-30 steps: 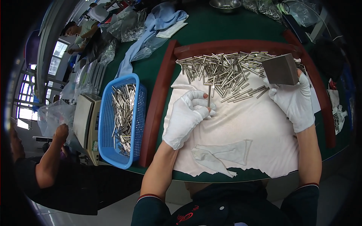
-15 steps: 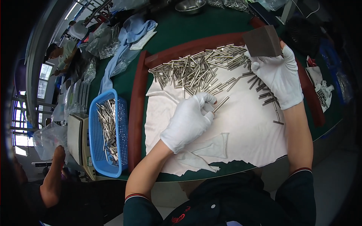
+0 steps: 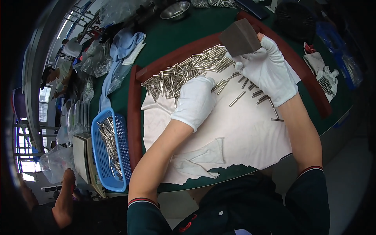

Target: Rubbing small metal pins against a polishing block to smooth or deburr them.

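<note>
My left hand (image 3: 194,100), in a white glove, reaches into the near edge of a heap of metal pins (image 3: 172,79); its fingertips are hidden, so whether it grips a pin does not show. My right hand (image 3: 270,72), also gloved, holds up a dark brown block (image 3: 240,38), thumb at its right side. Beneath the right hand, several darker-looking pins (image 3: 255,93) lie spread out. One separate pin (image 3: 237,98) rests on the pale cloth (image 3: 250,133) between the two hands.
Dark red wooden bars (image 3: 135,117) border the cloth. To the left stands a blue basket (image 3: 126,156) of pins, beside a scale (image 3: 82,154). A metal bowl (image 3: 175,10) sits at the back. At far left is another person's arm (image 3: 64,196).
My left hand has let go of a pin, which lies on the cloth, and moved up to the heap. The right hand still holds the block. The whole view has shifted.
</note>
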Tool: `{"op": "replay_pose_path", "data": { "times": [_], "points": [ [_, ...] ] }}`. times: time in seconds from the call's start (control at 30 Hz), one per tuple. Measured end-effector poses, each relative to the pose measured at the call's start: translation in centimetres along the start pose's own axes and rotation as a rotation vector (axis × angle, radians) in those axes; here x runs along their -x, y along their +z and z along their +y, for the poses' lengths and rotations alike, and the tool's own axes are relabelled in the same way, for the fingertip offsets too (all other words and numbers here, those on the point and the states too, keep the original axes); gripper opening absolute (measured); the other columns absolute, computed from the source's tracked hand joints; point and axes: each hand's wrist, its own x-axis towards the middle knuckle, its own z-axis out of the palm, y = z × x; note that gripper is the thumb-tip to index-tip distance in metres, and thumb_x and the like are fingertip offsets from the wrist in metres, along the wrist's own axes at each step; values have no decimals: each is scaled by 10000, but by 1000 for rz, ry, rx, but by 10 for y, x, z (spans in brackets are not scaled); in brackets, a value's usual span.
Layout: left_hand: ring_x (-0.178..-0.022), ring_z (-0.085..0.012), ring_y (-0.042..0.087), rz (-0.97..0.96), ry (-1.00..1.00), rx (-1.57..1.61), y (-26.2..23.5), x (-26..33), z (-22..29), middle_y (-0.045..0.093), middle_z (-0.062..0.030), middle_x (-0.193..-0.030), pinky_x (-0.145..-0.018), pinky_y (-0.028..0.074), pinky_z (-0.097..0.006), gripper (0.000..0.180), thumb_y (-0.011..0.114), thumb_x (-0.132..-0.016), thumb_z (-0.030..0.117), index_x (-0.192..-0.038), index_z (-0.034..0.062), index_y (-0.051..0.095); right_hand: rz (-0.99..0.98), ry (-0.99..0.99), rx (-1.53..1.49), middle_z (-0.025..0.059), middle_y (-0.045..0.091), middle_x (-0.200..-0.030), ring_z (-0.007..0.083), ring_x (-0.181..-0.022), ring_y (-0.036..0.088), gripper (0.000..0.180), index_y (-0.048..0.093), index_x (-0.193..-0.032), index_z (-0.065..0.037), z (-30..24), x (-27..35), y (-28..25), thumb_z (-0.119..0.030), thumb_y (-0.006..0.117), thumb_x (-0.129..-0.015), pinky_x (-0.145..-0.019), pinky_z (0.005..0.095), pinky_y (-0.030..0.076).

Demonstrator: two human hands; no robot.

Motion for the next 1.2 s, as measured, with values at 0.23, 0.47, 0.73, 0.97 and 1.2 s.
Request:
{"op": "replay_pose_path", "data": {
  "times": [0.23,0.47,0.73,0.97,1.2],
  "points": [
    [-691,-347,599,5,2,-288,14,-25,6,597,-178,-708,-642,485,-417,70,560,-676,58,-700,20,614,0,-9,-20,130,503,-1086,198,-961,542,522,471,-1135,33,2,0,2,-293,710,-804,-705,261,453],
    [-693,-354,598,-20,179,-249,7,-26,-4,595,-187,-710,-645,486,-426,80,566,-691,65,-713,6,615,29,13,-19,104,518,-1077,194,-944,559,463,494,-1104,6,6,-1,1,-291,701,-815,-688,261,467],
    [-669,-238,623,-178,-139,477,-31,-14,10,639,-151,-764,-643,498,-313,139,566,-811,98,-838,-30,615,-22,33,19,105,550,-1137,224,-1018,535,443,526,-1147,-63,3,-1,-9,-305,689,-813,-731,305,465],
    [-762,-154,647,-411,-505,1490,-44,16,8,648,-125,-843,-665,525,-225,145,519,-873,-2,-1013,-29,547,-5,42,-6,93,555,-1133,227,-1022,537,400,544,-1106,-76,4,0,-3,-289,699,-804,-734,298,463],
    [-766,-172,651,-365,-534,1521,-37,28,4,649,-138,-866,-692,533,-242,218,527,-826,-60,-1042,-31,540,3,18,-13,105,558,-1020,201,-890,582,404,529,-1065,-16,5,2,4,-287,695,-816,-678,276,452]
  ]
}}
